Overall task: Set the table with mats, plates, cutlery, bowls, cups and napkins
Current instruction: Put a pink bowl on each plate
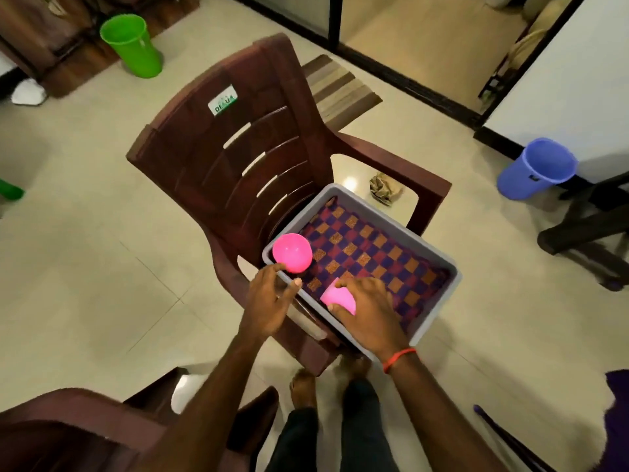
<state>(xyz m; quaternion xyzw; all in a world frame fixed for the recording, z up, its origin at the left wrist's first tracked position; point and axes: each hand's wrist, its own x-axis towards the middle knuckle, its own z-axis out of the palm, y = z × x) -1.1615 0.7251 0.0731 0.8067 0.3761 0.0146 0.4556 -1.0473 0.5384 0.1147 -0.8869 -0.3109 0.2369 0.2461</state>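
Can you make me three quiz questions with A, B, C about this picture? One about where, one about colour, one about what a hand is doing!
1. Where does the grey tub sit? A on the floor; B on the brown chair; C on a table.
2. What colour is the bowl? A pink; B green; C blue.
3. What is the right hand doing? A hanging empty; B gripping the pink cup; C holding a spoon.

Answers: 1 B, the tub rests on the seat. 2 A, it is bright pink. 3 B, the fingers curl over the cup.
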